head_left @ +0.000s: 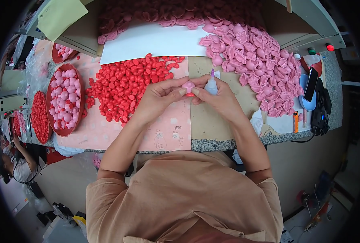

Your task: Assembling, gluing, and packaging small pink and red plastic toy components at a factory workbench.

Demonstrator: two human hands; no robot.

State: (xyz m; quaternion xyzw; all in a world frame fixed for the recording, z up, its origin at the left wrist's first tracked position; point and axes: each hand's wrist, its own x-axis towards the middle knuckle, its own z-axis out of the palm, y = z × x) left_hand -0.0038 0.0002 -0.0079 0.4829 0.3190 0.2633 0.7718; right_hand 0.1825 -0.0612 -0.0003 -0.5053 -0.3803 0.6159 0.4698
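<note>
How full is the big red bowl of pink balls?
The bowl looks mostly full: pink balls cover nearly all its bottom.

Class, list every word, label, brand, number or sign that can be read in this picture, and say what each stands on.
No text can be read with certainty.
Pink sheet: small handwritten marks, too small to read.
Pale yellow-green note: faint marks, too blurred to read.
Slim orange item: dark markings, too small to read.
Squeeze bottle in the right hand: no lettering can be made out.
</note>
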